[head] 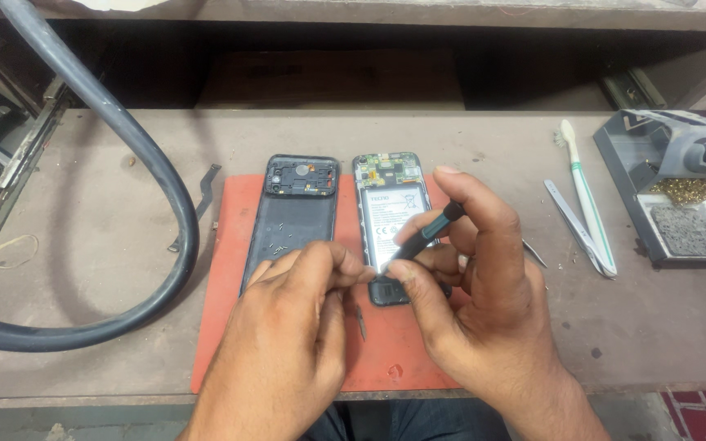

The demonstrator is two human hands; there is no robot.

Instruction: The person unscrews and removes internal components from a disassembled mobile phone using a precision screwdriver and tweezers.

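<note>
Curving across the left of the workbench (83, 245) is a thick grey hose (175, 196), with a rubber band (13, 251) lying near the bench's left edge. On the orange mat (230, 269) lies a dark back cover (292, 224), small screws scattered inside it. Just beside it sits the opened phone (391, 204), battery and circuit board exposed. The left hand (288, 335) pinches its fingertips together at the phone's lower edge; whether it grips anything I cannot tell. The right hand (475, 286) grasps a dark screwdriver (426, 233), its tip down at the phone's bottom. Further right lie tweezers (569, 219), a white toothbrush (586, 196) and a soldering-iron stand (668, 188).
</note>
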